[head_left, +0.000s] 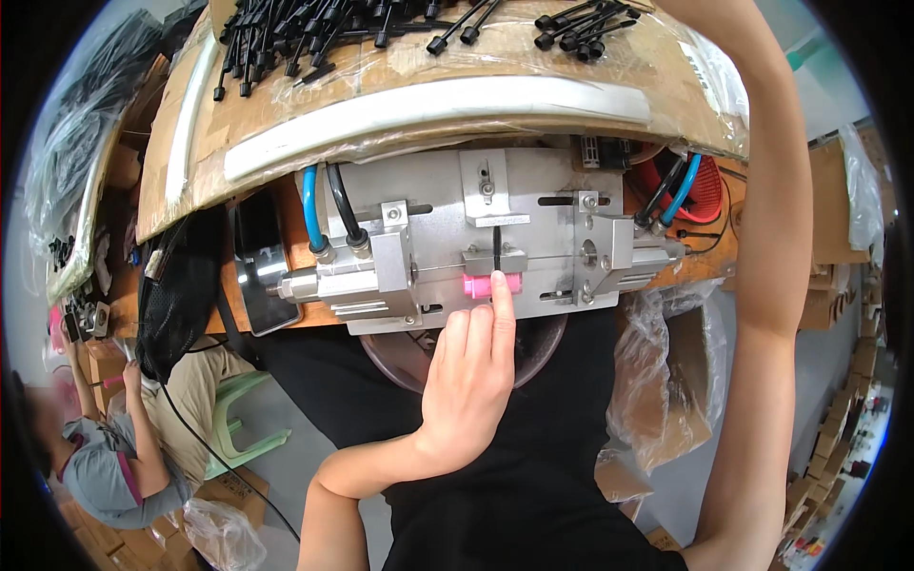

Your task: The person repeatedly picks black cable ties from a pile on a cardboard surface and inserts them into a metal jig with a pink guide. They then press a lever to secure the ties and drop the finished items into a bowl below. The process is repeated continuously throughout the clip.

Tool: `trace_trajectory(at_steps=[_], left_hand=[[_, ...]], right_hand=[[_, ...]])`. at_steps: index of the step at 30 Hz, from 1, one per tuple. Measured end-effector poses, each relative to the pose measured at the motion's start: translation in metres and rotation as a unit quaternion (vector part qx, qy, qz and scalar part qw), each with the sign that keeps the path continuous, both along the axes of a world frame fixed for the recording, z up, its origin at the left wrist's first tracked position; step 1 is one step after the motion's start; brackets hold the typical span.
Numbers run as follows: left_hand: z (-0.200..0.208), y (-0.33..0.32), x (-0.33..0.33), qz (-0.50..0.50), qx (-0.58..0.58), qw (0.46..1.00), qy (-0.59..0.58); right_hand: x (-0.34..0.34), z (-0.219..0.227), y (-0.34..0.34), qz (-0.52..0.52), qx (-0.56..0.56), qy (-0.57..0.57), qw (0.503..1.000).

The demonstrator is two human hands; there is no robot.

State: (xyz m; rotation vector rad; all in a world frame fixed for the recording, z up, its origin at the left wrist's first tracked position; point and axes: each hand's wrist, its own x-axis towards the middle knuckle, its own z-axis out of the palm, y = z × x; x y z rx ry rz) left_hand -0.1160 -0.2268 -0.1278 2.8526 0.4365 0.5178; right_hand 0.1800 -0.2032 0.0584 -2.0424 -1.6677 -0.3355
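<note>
Left hand: the left hand (466, 390) has its index finger straight out and the other fingers folded in; the thumb is hidden, so whether it pinches anything cannot be told.
Fingertip contact: the index tip touches the pink piece (476, 286), at the lower end of the black rod (496, 246).
Pink piece: in front of a small metal block (473, 260), near the middle of the metal plate (438, 238).
Black rod: runs from the upper bracket (487, 181) down across the small metal block to the fingertip.
Cylinders: a left cylinder (357, 290) and a right cylinder (633, 265) flank the pink piece, with blue and black tubes beside each.
Right hand: beyond the upper edge, out of view; the right arm (762, 285) reaches up along the right side.
Worktop: the worktop (316, 316) carries the metal plate, a phone (262, 257) to its left and a red basket (705, 190) to its right.
Cardboard: above the plate, the cardboard (381, 81) bears black knobbed rods (248, 48).
Left background: a seated person (124, 485) beside a green stool (228, 428).
</note>
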Motion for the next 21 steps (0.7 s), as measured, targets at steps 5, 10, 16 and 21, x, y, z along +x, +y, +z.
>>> trace_trajectory(at_steps=[5, 10, 16, 21], left_hand=[[0.046, 0.036, 0.014, -0.025, 0.008, 0.999, -0.044], [0.098, 0.153, 0.124, -0.097, 0.21, 0.94, -0.252], [0.13, 0.166, 0.119, -0.194, 0.021, 0.979, -0.065], [0.119, 0.175, 0.11, -0.173, -0.063, 0.981, -0.068]], right_hand=[[0.005, -0.019, -0.002, 0.007, -0.096, -0.064, 0.993], [0.022, -0.02, 0.022, 0.027, -0.202, -0.129, 0.97], [0.018, -0.019, 0.027, 0.076, -0.279, -0.023, 0.957], [0.011, -0.024, 0.032, 0.092, -0.245, -0.053, 0.964]])
